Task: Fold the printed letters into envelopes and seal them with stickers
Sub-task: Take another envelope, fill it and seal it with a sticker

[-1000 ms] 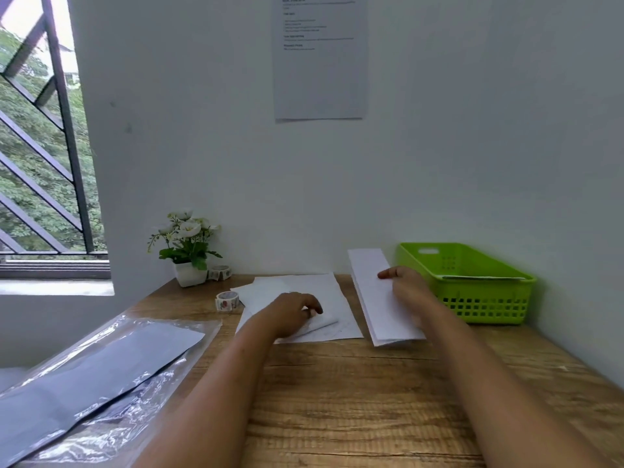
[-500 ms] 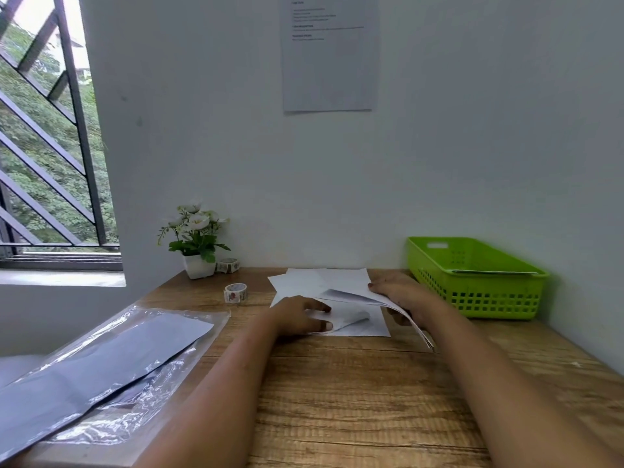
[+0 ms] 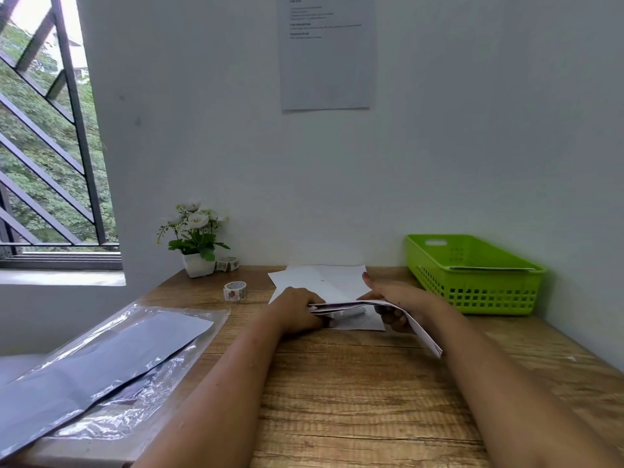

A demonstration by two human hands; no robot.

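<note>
At my nine o'clock, along the left edge of the wooden table (image 3: 337, 400), lies a clear plastic sleeve with dark sheets inside (image 3: 111, 352). It is slick and crinkly, so I would keep my elbow off it. At eleven o'clock stands a small roll of printed stickers (image 3: 235, 291), upright and apart from the papers, within easy reach for sealing.

My left hand (image 3: 297, 309) has its fingers curled and pinches the left end of the folded white printed letter (image 3: 344, 304), straight ahead at twelve o'clock. The letter is lifted just above the loose white sheets (image 3: 320, 282), which lie flat and run back to the wall. My right hand (image 3: 395, 298) grips the other end, thumb on top and fingers underneath, and the long side droops toward me at about four o'clock.

I judge this paper light and limp. It sags wherever it is unsupported, its layers can slide apart, and it creases for good. It is best held at the fold lines with both ends pinched, not by one corner.

The green slotted plastic basket (image 3: 472, 285) sits at two o'clock against the wall, near my right forearm, so that side is tight. The open wood toward six o'clock offers the best room for pressing a crease.
</note>
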